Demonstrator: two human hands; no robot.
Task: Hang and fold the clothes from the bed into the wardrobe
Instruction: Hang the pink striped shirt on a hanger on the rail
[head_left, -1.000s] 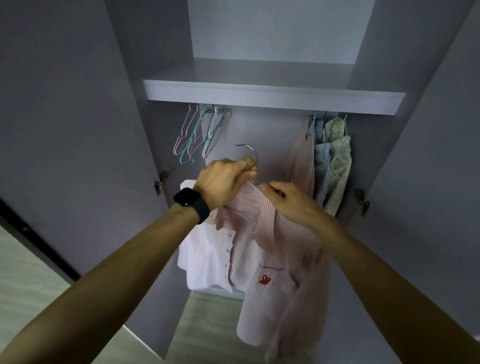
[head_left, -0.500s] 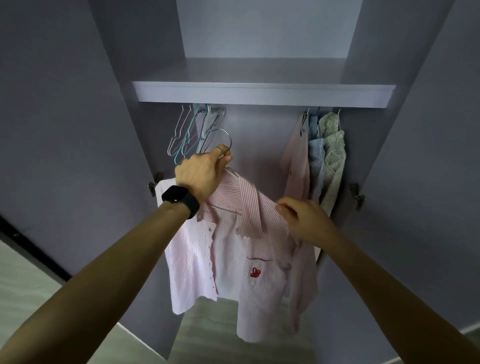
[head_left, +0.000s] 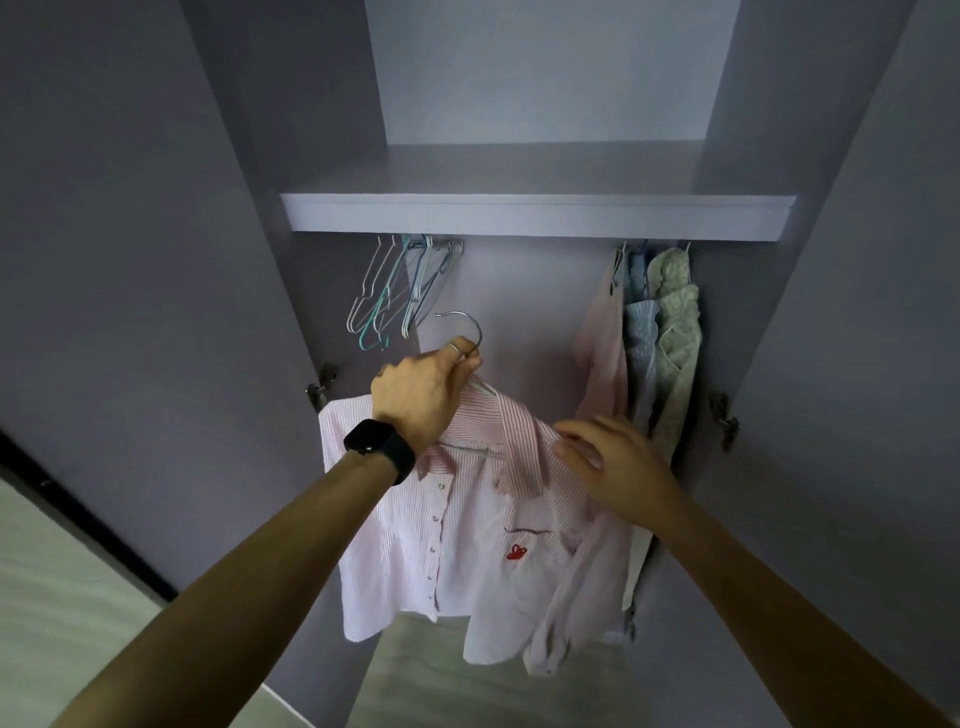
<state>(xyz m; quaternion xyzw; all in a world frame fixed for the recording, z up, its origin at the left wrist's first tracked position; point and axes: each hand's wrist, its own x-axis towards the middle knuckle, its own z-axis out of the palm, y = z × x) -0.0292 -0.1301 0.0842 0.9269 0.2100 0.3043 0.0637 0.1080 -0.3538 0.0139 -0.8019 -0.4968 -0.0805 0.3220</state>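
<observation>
Pink-striped cloth fills the middle of the head view: the shirt (head_left: 467, 519) sits on a wire hanger (head_left: 465, 327), held up below the shelf (head_left: 535, 218) and not yet on the rail, which the shelf's edge hides. The left hand (head_left: 421, 395) has its fingers clamped round the hanger's neck. The right hand (head_left: 608, 462), at 3 o'clock of the collar, touches the shoulder; blur hides whether its fingers pinch. Hung garments (head_left: 649, 332) at 2 o'clock suggest earlier pieces are done. Empty hangers (head_left: 400, 291) crowd 11 o'clock, near the hook.
</observation>
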